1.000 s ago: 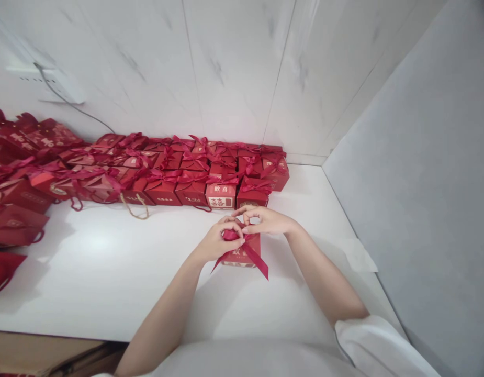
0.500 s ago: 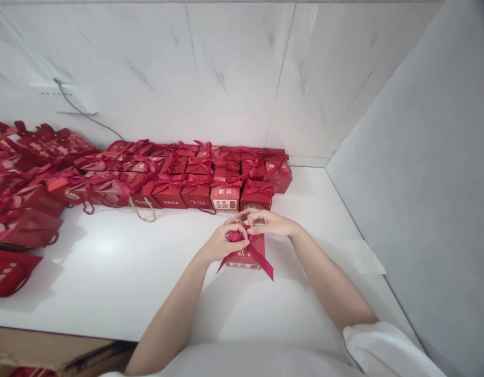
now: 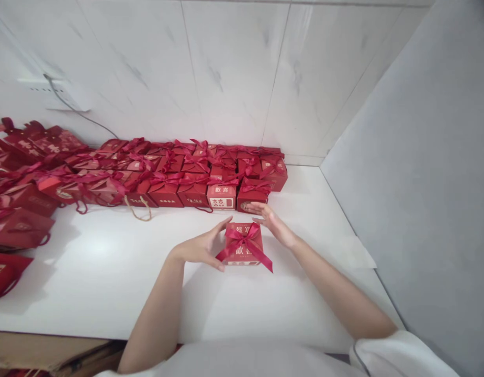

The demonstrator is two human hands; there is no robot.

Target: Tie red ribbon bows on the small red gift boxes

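A small red gift box (image 3: 236, 256) with pale lettering stands on the white table in front of me. Across its top lies a crimson ribbon (image 3: 245, 240) tied in a bow, one tail hanging past the front right corner. My left hand (image 3: 208, 246) is open at the box's left side, thumb and fingers spread around that side; whether it touches cannot be made out. At the far right corner my right hand (image 3: 273, 224) is open too, fingers stretched toward the row behind, holding nothing.
Rows of red ribboned gift boxes (image 3: 165, 196) line the wall, with more crowded at left. A twine handle (image 3: 137, 212) sticks out in front. A grey panel (image 3: 414, 173) bounds the right side. A cardboard box (image 3: 41, 350) sits below the table's front edge at left.
Both hands have let go of the ribbon and moved apart, left hand to the box's left side, right hand to its right. The bow now shows fully. The view has shifted slightly.
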